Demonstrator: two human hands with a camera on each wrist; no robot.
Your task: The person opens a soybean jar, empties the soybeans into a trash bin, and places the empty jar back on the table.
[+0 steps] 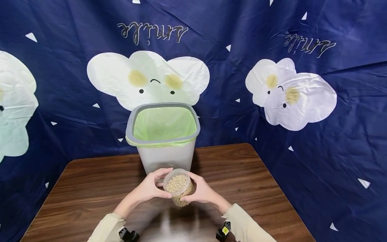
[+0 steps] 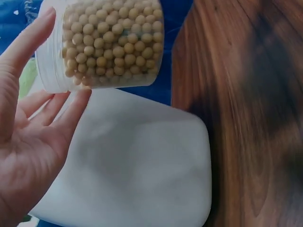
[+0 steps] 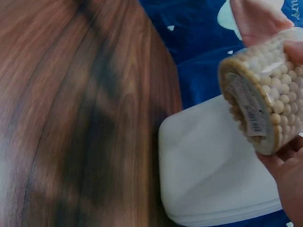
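In front of the bin, a clear plastic jar [image 1: 179, 187] filled with small round tan balls is held up between both hands, its translucent top tilted toward the head camera. The left hand [image 1: 152, 185] spans that top end, with the thumb on one side and the fingers on the other. Around the jar's body, the right hand [image 1: 202, 190] grips with thumb and fingers. A printed label [image 3: 247, 104] shows on the jar's base in the right wrist view. In the left wrist view, the left fingertips [image 2: 83, 94] are right at the jar's wall.
A white bin [image 1: 166, 156] with a grey rim and a green liner bag [image 1: 163, 124] stands at the back of the brown wooden table [image 1: 242, 188]. Dark blue cloth [image 1: 223, 80] with white cloud prints hangs behind and at the sides.
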